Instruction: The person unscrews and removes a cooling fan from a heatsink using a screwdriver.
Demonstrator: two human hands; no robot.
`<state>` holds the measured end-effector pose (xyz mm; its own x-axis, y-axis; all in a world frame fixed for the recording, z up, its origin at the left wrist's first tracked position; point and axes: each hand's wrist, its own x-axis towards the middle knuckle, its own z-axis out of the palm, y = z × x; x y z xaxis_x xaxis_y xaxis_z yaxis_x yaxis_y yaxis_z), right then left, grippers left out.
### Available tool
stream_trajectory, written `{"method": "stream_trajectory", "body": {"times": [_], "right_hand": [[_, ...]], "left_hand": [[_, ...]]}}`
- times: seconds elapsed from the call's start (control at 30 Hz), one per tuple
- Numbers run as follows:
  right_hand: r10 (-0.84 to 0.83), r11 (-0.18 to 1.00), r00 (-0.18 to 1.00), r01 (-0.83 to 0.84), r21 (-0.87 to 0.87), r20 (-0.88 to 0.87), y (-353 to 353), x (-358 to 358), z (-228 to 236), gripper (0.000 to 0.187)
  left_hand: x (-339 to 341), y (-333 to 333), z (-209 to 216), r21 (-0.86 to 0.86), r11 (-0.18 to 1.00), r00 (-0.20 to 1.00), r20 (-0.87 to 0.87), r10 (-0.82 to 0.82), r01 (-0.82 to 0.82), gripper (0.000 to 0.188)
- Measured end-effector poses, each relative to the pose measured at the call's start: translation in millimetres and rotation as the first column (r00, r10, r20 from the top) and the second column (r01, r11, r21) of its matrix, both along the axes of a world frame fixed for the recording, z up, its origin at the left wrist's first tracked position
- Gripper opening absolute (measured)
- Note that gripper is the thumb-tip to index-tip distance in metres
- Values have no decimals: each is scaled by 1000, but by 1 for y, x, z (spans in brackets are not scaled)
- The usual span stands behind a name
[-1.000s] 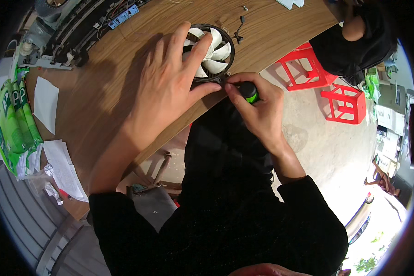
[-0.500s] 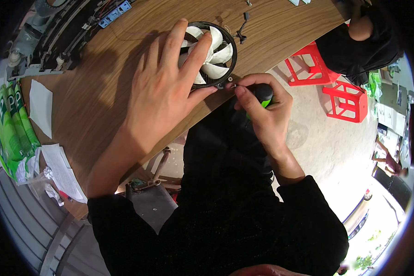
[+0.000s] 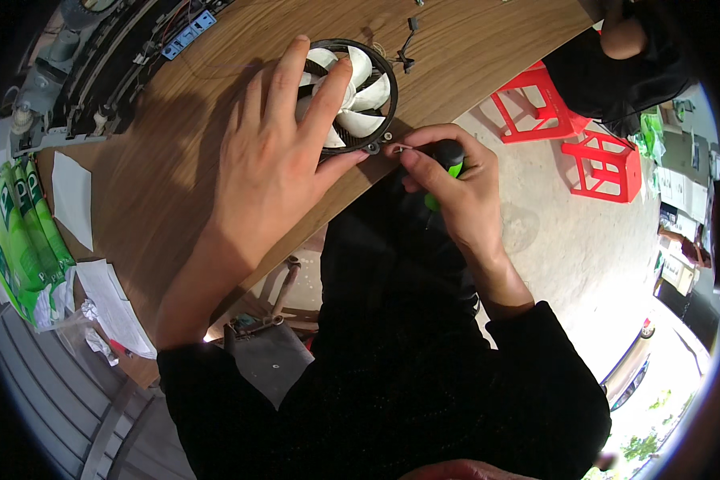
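Observation:
A round cooling fan [image 3: 368, 97] with white blades and a black frame lies on the wooden table near its edge. My left hand [image 3: 268, 156] grips it, with fingers over the blades and frame and the thumb at the lower rim. Just right of the fan's mounting tab, my right hand [image 3: 464, 180] pinches a tiny metal piece, perhaps a screw [image 3: 400, 150], between thumb and forefinger. A screwdriver [image 3: 450, 155] with a black and green handle is tucked in the same hand, its thin shaft pointing down past the table edge.
Beyond the fan lies a dark cable with a connector [image 3: 408, 48]. Machine parts [image 3: 96, 88] crowd the far left; papers [image 3: 116, 308] and a green plastic package [image 3: 24, 240] lie nearer. Red stools [image 3: 604, 168] stand at right, beside a person in black [image 3: 616, 80].
The whole view has shifted slightly. Both hands keep nearly the same places around the fan, and the screwdriver in my right hand has tilted a little, showing more of its shaft.

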<state>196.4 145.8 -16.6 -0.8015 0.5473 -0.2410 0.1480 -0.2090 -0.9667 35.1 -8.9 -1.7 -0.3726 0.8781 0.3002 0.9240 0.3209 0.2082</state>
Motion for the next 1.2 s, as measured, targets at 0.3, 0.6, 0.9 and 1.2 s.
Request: {"method": "stream_trajectory", "body": {"times": [0.3,0.6,0.9,1.2], "right_hand": [[33,951,987,18,309,-159,-5,-2,-21,18],[44,959,985,-89,-269,-168,-2,10,6,12],[55,955,982,-104,-277,-182,-16,20,11,14],[-91,950,882,216,226,-463,27,30,11,44]], "left_hand": [[1,-1,2,-17,1000,1000,17,13,-12,85],[22,-4,29,343,928,987,18,-160,144,49],[35,-3,29,326,899,950,6,-313,294,25],[31,-3,33,486,859,899,286,-332,162,19]]}}
